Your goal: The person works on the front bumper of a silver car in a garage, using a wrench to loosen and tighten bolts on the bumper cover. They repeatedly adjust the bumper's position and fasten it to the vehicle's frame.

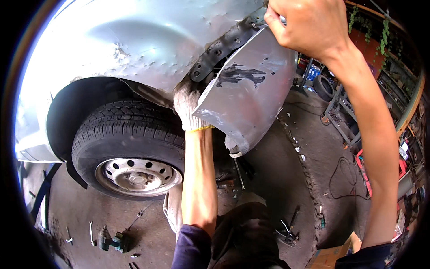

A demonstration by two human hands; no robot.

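Note:
My left hand (186,106), in a white knit glove with a yellow cuff edge, reaches into the gap between the silver car body (134,49) and the loose end of the bumper (257,85). Its fingers are hidden in there, below a black bracket (218,52) with holes. At the top, my bare right hand (309,27) is closed around a metal tool (283,20), mostly covered by the fist. A thin metal shaft (257,24) shows beside it, at the upper end of the bracket. The bumper stands away from the body and carries black scuffs.
A tyre on a steel wheel (139,177) sits left of my left forearm. On the floor lie a green power tool (112,241), a wrench (92,233) and several hand tools (286,233). To the right are a metal stand (342,116), a loose tyre (323,87) and a cardboard box (329,258).

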